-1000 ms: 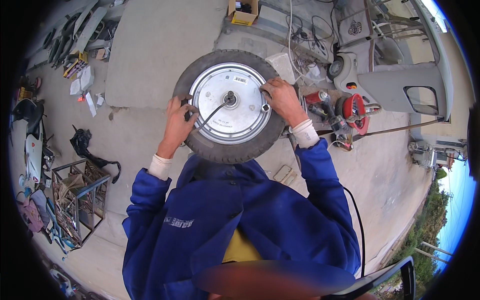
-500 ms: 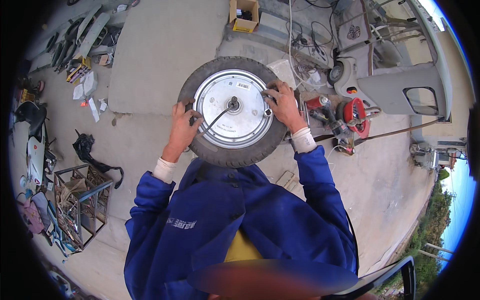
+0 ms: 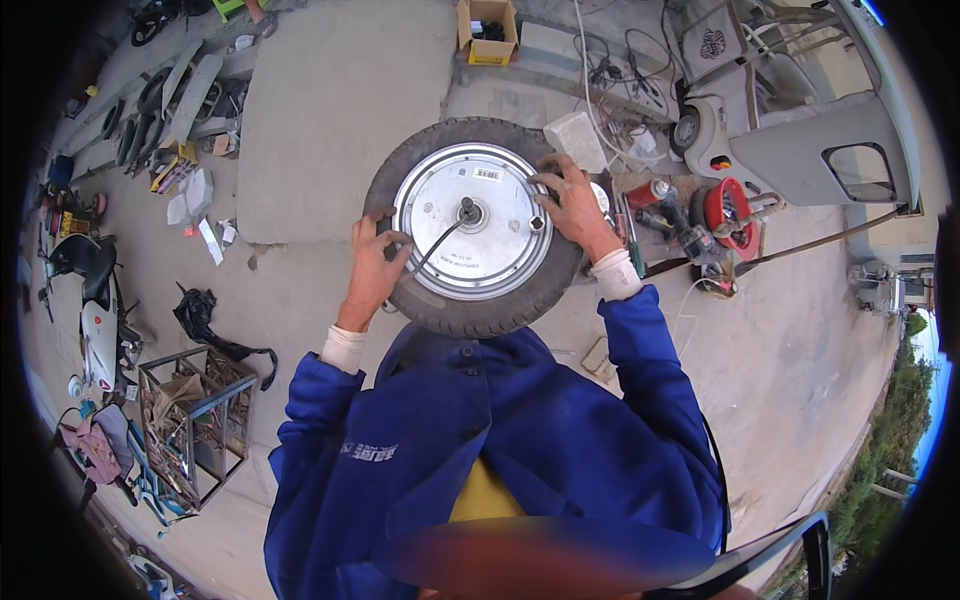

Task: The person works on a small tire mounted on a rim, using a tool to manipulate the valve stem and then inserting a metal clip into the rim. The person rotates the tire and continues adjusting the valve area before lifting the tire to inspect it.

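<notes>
In front of my body lies a hub-motor wheel: a black tyre [image 3: 462, 322] around a silver metal hub [image 3: 435, 190], with its flat face up. A black cable [image 3: 432, 250] runs from the axle [image 3: 466, 206] at the hub's centre toward my left hand. My left hand [image 3: 372, 268] grips the tyre's left side, its fingers bent over the sidewall beside the rim. On the opposite side my right hand [image 3: 580, 212] holds the tyre with curled fingers, close to the valve hole [image 3: 537, 223]. The undersides of the tyre and some fingertips are hidden.
At the right stand a red basin [image 3: 738, 222], a spray can [image 3: 650, 192] and a power tool [image 3: 695, 240]. Left are a metal-framed scrap bin [image 3: 205, 405] and a black plastic bag [image 3: 197, 312]. An open carton [image 3: 487, 52] sits ahead; a grey vehicle [image 3: 800, 158] stands far right.
The surroundings have shifted slightly rightward in view. Both hands stay on the tyre, with only small finger shifts. A person's foot now shows at the top left.
</notes>
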Tool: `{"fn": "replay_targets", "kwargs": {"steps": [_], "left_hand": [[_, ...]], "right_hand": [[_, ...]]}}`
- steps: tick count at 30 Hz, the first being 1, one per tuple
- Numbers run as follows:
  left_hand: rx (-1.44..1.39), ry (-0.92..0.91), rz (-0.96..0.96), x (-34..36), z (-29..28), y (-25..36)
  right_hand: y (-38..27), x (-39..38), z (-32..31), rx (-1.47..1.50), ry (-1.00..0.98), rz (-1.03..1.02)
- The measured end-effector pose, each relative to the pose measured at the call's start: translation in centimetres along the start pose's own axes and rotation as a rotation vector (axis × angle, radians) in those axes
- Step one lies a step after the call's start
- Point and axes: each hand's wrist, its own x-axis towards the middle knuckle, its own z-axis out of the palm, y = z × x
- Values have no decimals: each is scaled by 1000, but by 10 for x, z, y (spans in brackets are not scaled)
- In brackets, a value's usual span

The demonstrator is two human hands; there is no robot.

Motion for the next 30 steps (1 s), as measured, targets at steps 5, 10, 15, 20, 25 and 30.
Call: {"fn": "replay_targets", "kwargs": {"steps": [5, 10, 15, 20, 25, 30], "left_hand": [[11, -11, -27, 0, 0, 6], [56, -26, -4, 0, -1, 3], [27, 0, -10, -1, 2, 2], [49, -14, -32, -2, 1, 7], [46, -21, -9, -1, 1, 5], [54, -19, -34, -1, 0, 8]], "right_hand": [[9, 1, 2, -124, -55, -71], [0, 1, 2, -148, 8, -89], [0, 0, 2, -141, 21, -108], [2, 2, 4, -196, -21, -99], [5, -1, 7, -162, 28, -117], [-5, 1, 1, -197, 8, -112]]}}
